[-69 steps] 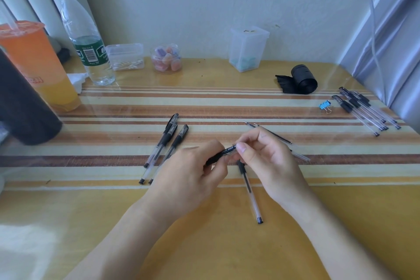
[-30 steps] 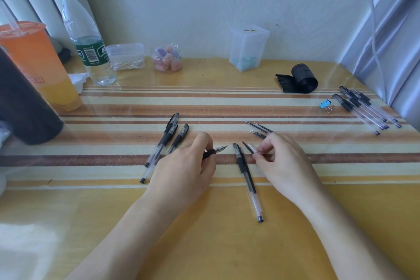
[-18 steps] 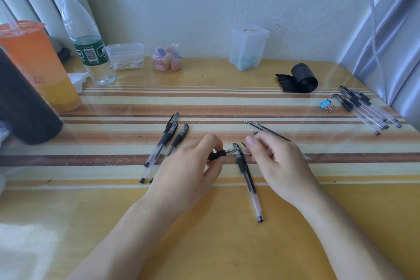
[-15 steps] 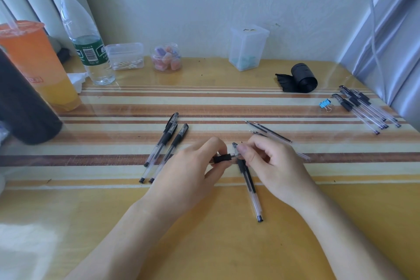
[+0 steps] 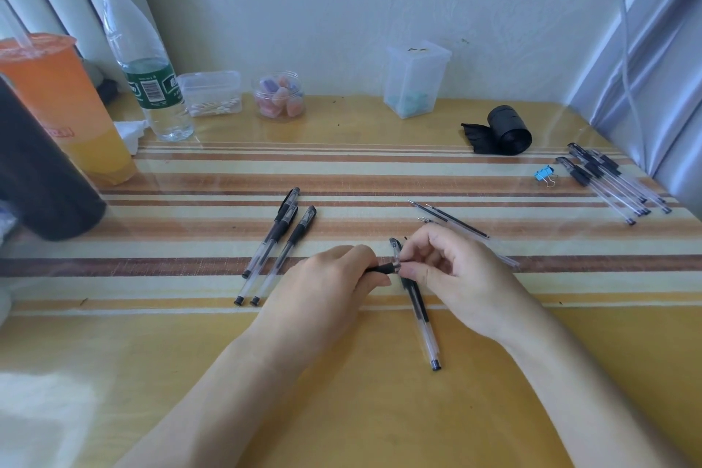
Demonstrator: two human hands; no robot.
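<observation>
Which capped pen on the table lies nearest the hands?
The single clear-barrelled black-capped pen lying partly under the right hand; the left trio and far-right bunch lie farther off.

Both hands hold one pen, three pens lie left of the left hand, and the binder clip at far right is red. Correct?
No: the binder clip is blue, not red, as the head view shows. Both the left hand and right hand do hold one pen, with three pens left of them.

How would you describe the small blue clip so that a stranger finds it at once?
Look at the far right corner of the table, where a black roll lies. Just in front of it, left of a bundle of pens, sits the clip. It alone is blue.
</observation>
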